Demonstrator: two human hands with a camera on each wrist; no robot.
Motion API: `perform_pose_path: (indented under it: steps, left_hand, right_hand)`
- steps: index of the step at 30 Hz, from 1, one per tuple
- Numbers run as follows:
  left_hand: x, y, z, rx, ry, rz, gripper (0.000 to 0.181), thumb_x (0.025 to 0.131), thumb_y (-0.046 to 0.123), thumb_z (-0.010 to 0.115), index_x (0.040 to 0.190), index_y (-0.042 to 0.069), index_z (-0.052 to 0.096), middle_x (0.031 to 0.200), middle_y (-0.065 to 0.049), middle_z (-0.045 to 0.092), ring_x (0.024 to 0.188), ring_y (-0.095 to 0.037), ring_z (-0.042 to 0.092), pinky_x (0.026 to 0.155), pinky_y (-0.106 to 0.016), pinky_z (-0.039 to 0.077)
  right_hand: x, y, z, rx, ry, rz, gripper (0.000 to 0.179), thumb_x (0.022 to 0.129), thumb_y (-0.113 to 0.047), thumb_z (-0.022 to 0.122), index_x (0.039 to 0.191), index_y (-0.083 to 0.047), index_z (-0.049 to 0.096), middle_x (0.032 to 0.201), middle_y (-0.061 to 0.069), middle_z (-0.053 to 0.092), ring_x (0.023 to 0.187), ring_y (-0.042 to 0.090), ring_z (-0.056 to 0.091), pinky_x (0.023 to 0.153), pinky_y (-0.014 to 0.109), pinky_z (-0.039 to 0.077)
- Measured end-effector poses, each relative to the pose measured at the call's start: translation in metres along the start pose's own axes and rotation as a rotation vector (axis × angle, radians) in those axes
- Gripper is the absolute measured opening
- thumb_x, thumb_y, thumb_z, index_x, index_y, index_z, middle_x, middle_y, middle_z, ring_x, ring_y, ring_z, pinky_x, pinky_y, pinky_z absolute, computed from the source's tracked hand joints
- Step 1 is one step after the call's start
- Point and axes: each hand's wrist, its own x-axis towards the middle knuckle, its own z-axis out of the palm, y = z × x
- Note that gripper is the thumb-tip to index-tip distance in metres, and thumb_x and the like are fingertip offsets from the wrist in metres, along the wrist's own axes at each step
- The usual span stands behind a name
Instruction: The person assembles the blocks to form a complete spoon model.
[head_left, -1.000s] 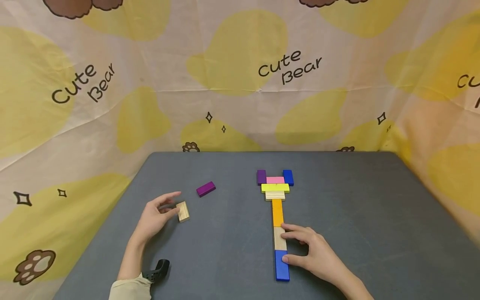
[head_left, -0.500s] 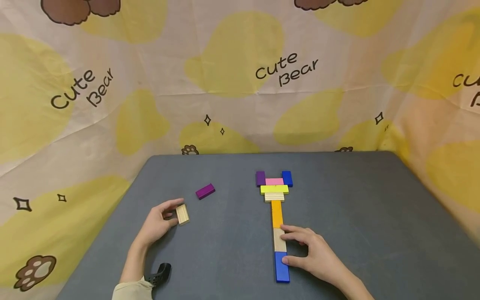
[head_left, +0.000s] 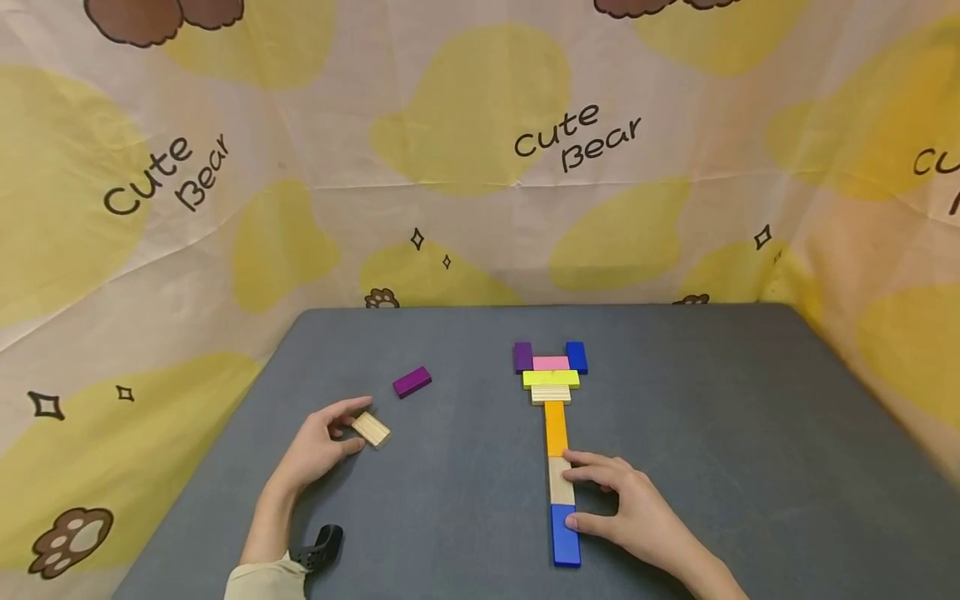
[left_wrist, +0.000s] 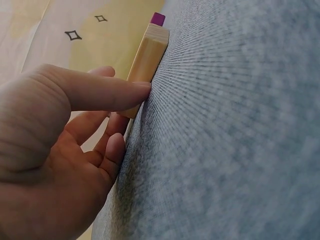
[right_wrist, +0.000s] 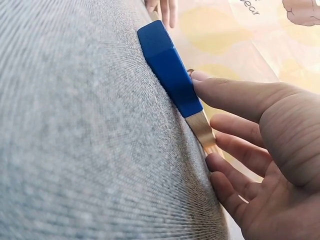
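On the left of the table, my left hand [head_left: 318, 446] holds a plain wooden block [head_left: 372, 429] between thumb and fingers. In the left wrist view the thumb lies across the near part of that wooden block [left_wrist: 147, 55], which stays down at the table surface. A purple block [head_left: 412, 382] lies just beyond it. My right hand [head_left: 633, 508] rests along a straight row of blocks, its fingers fairly straight. The thumb touches the blue block [head_left: 566, 537] at the near end, and the fingertips touch the plain block [head_left: 561, 482] beyond it. An orange block [head_left: 556, 429] continues the row.
Past the orange block lie a ridged wooden piece [head_left: 551, 394], a yellow-green block [head_left: 551, 380] and a pink block [head_left: 551, 363]. A dark purple block [head_left: 522, 357] and another blue block [head_left: 577, 357] flank the pink one. A printed cloth [head_left: 480, 217] hangs behind the grey table [head_left: 465, 517].
The left hand has moved slightly right, its fingers now at the wooden block. That block has turned, its far end swinging right. The right hand stays put on the row.
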Motion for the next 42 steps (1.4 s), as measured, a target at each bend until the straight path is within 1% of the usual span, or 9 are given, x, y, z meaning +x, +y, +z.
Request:
perform_pose_path:
  steps: [4,7,10,15,20,27,31,35,42]
  left_hand:
    - [0.0005,0.0009,-0.0009,0.007,-0.019,0.008,0.059,0.080,-0.005,0.075,0.135,0.011,0.061,0.115,-0.008,0.062,0.097,-0.024,0.051,0.078,-0.033,0.040]
    - [0.0008,0.0006,-0.0004,0.001,-0.032,0.017,0.059,0.081,-0.004,0.075,0.135,0.013,0.061,0.117,-0.007,0.063,0.097,-0.024,0.052,0.078,-0.033,0.039]
    - [0.0006,-0.0005,0.0000,0.000,-0.038,0.024,0.058,0.081,-0.004,0.074,0.135,0.015,0.063,0.119,-0.006,0.063,0.098,-0.023,0.052,0.079,-0.033,0.039]
    - [0.0010,-0.0012,-0.0004,0.004,-0.045,0.027,0.055,0.082,-0.002,0.074,0.133,0.016,0.064,0.118,-0.004,0.063,0.098,-0.023,0.051,0.079,-0.034,0.039]
    - [0.0025,0.0008,-0.0008,-0.001,-0.041,0.018,0.052,0.083,-0.002,0.074,0.131,0.016,0.066,0.112,-0.004,0.064,0.097,-0.023,0.051,0.079,-0.035,0.038]
    - [0.0005,-0.0011,-0.0013,-0.007,-0.051,-0.004,0.048,0.083,-0.001,0.075,0.127,0.017,0.069,0.119,-0.003,0.065,0.098,-0.022,0.053,0.079,-0.035,0.040]
    - [-0.0009,-0.0009,-0.0014,-0.019,-0.046,-0.023,0.045,0.083,-0.001,0.075,0.124,0.018,0.071,0.115,-0.004,0.066,0.098,-0.022,0.054,0.080,-0.037,0.041]
    - [-0.0016,0.0003,-0.0012,-0.011,-0.032,-0.030,0.044,0.083,-0.001,0.075,0.122,0.018,0.072,0.111,-0.004,0.066,0.098,-0.023,0.054,0.081,-0.038,0.041]
    - [-0.0031,0.0033,0.0003,0.000,-0.024,-0.033,0.041,0.082,0.002,0.077,0.121,0.014,0.072,0.104,-0.003,0.066,0.097,-0.023,0.055,0.082,-0.041,0.040]
  right_hand:
    - [-0.0005,-0.0006,0.0003,0.000,0.001,0.015,0.050,0.075,-0.051,0.081,0.120,-0.031,0.069,0.139,-0.014,0.052,0.118,0.017,0.049,0.089,0.036,0.049]
    - [-0.0001,-0.0006,0.0005,0.001,0.000,0.029,0.050,0.075,-0.051,0.082,0.119,-0.032,0.069,0.139,-0.015,0.052,0.119,0.016,0.048,0.089,0.035,0.049]
    - [0.0001,-0.0006,0.0002,0.004,-0.001,0.024,0.050,0.075,-0.050,0.082,0.119,-0.031,0.069,0.139,-0.013,0.053,0.119,0.017,0.049,0.090,0.035,0.049]
    - [-0.0007,-0.0008,-0.0011,-0.002,-0.002,0.027,0.051,0.075,-0.050,0.082,0.119,-0.029,0.069,0.139,-0.013,0.053,0.120,0.017,0.049,0.089,0.035,0.049]
    - [0.0000,-0.0009,-0.0018,-0.011,-0.002,0.041,0.051,0.075,-0.051,0.082,0.119,-0.030,0.069,0.139,-0.015,0.052,0.120,0.016,0.048,0.089,0.035,0.049]
    - [0.0009,-0.0008,-0.0005,-0.015,-0.012,0.045,0.051,0.075,-0.051,0.081,0.119,-0.029,0.069,0.139,-0.015,0.052,0.120,0.016,0.048,0.089,0.035,0.049]
    - [0.0003,-0.0012,-0.0002,-0.017,-0.015,0.046,0.051,0.075,-0.052,0.081,0.119,-0.029,0.069,0.139,-0.015,0.052,0.120,0.017,0.048,0.089,0.035,0.049]
    - [0.0000,-0.0014,-0.0005,-0.017,-0.010,0.044,0.051,0.075,-0.052,0.081,0.119,-0.030,0.069,0.138,-0.015,0.052,0.119,0.016,0.048,0.089,0.035,0.049]
    - [0.0003,-0.0002,-0.0007,-0.014,-0.015,0.036,0.051,0.075,-0.052,0.081,0.119,-0.030,0.069,0.139,-0.015,0.052,0.118,0.015,0.048,0.089,0.035,0.049]
